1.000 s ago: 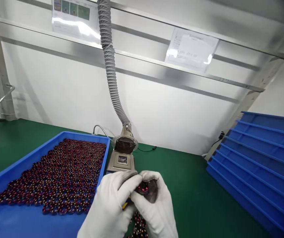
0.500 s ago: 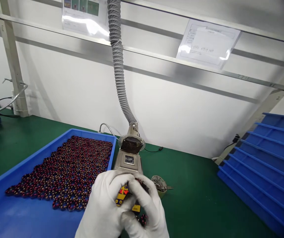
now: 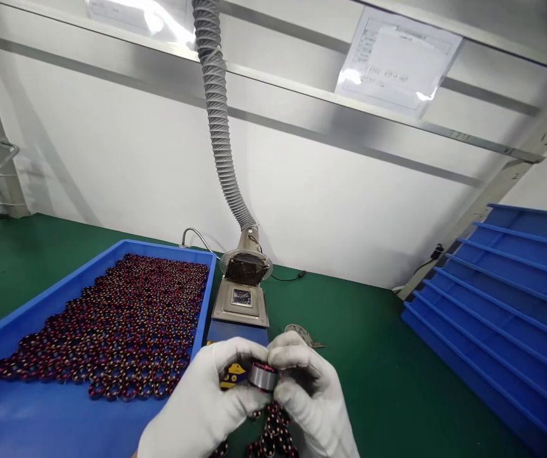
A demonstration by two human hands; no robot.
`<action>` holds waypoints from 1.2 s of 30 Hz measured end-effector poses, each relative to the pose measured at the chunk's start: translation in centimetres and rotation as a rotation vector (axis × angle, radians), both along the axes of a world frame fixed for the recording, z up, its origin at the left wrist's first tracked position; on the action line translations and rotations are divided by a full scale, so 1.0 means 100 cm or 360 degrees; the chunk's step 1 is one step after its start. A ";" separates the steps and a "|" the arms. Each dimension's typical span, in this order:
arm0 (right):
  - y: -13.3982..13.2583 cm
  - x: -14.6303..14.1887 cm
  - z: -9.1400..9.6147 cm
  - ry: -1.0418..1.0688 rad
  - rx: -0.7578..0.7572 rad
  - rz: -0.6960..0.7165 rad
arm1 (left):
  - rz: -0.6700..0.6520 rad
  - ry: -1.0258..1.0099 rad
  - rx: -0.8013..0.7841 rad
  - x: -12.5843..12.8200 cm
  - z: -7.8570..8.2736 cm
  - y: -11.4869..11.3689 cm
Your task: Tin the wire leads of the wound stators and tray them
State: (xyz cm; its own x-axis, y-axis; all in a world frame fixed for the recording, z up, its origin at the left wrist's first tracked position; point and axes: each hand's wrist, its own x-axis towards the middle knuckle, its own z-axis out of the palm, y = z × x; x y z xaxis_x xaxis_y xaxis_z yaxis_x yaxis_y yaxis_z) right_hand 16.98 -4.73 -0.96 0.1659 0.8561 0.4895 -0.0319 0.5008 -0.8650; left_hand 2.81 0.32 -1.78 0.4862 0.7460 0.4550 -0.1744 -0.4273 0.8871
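Between both gloved hands is a small ring-shaped motor stator [image 3: 263, 376], its silver side facing me and red showing along its upper edge. My left hand [image 3: 211, 397], in a white glove, pinches its left side. My right hand [image 3: 309, 388], gloved likewise, closes on its right side. More stators [image 3: 276, 429], dark with red and pale dots, lie in a loose pile just below the hands. Behind my left hand shows part of a yellow control panel [image 3: 233, 375] on a blue machine with a metal hot plate [image 3: 242, 299] on top.
A blue tray [image 3: 39, 420] filled with rows of similar stators is at the left. A grey extraction hose [image 3: 221, 127] comes down behind the plate. Stacked blue trays [image 3: 493, 299] stand at the right. A round tin [image 3: 299, 332] sits beyond my right hand on the green table [image 3: 373, 381].
The hands have moved apart slightly and turned, so the silver side of the held stator now shows. The camera view has shifted, and the loose pile below is more visible.
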 end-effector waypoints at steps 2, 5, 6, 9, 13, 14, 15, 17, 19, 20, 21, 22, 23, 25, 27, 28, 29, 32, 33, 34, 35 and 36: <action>0.003 -0.003 -0.002 0.0133 -0.0022 -0.0009 | 0.0090 0.0021 0.0214 0.001 -0.004 0.000; 0.009 -0.006 -0.004 0.0583 -0.0111 0.0135 | 0.0245 0.0005 0.0671 0.003 -0.010 0.001; 0.010 -0.006 -0.004 0.0736 -0.0131 0.0191 | 0.0294 -0.0007 0.0786 0.002 -0.011 0.001; 0.013 -0.005 -0.006 0.0893 -0.0062 0.0179 | 0.0464 0.0024 0.0967 0.001 -0.011 0.001; 0.011 -0.008 -0.010 0.0578 -0.0161 0.0131 | 0.0803 0.0197 0.1166 -0.001 -0.011 0.001; 0.010 -0.010 -0.012 0.0528 -0.0225 0.0153 | 0.0885 0.0244 0.1213 -0.001 -0.011 0.002; 0.010 -0.011 -0.015 0.0497 -0.0273 0.0168 | 0.0946 0.0284 0.1256 -0.001 -0.011 0.002; 0.013 -0.013 -0.021 0.0444 -0.0279 0.0177 | 0.1021 0.0321 0.1338 -0.002 -0.010 0.002; 0.017 -0.013 -0.028 0.0381 -0.0207 0.0148 | 0.1064 0.0342 0.1423 -0.002 -0.009 0.001; 0.020 -0.013 -0.030 0.0364 -0.0164 0.0124 | 0.1074 0.0350 0.1465 -0.002 -0.008 0.001; 0.022 -0.013 -0.031 0.0368 -0.0134 0.0104 | 0.1075 0.0350 0.1502 -0.001 -0.008 0.001; 0.023 -0.013 -0.031 0.0386 -0.0137 0.0109 | 0.1067 0.0346 0.1519 -0.001 -0.007 0.001; 0.024 -0.012 -0.030 0.0413 -0.0167 0.0132 | 0.1045 0.0335 0.1513 0.000 -0.007 0.001; 0.023 -0.012 -0.026 0.0468 -0.0246 0.0226 | 0.0992 0.0306 0.1455 0.000 -0.007 0.001; 0.020 -0.013 -0.022 0.0577 -0.0316 0.0344 | 0.0915 0.0292 0.1367 0.000 -0.007 0.003; 0.019 -0.014 -0.021 0.0644 -0.0339 0.0383 | 0.0858 0.0299 0.1313 0.000 -0.007 0.003; 0.018 -0.014 -0.021 0.0699 -0.0357 0.0398 | 0.0783 0.0304 0.1264 -0.001 -0.006 0.004; 0.019 -0.013 -0.025 0.0667 -0.0371 0.0326 | 0.0533 0.0261 0.1132 -0.005 -0.001 0.004; 0.021 -0.011 -0.027 0.0607 -0.0352 0.0280 | 0.0474 0.0206 0.1079 -0.006 0.001 0.004; 0.023 -0.010 -0.029 0.0552 -0.0332 0.0245 | 0.0439 0.0128 0.1009 -0.007 0.002 0.003; 0.025 -0.009 -0.031 0.0511 -0.0315 0.0233 | 0.0423 0.0044 0.0915 -0.008 0.003 0.002; 0.028 -0.008 -0.033 0.0479 -0.0312 0.0254 | 0.0416 -0.0046 0.0807 -0.009 0.003 0.001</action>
State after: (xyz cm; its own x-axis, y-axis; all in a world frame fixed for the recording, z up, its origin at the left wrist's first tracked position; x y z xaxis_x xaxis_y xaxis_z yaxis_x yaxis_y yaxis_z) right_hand 16.20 -1.96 -4.25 0.1345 0.9551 0.2641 -0.3631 0.2955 -0.8837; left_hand 1.92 0.41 -1.47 0.2968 0.5244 0.7981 -0.0271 -0.8307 0.5560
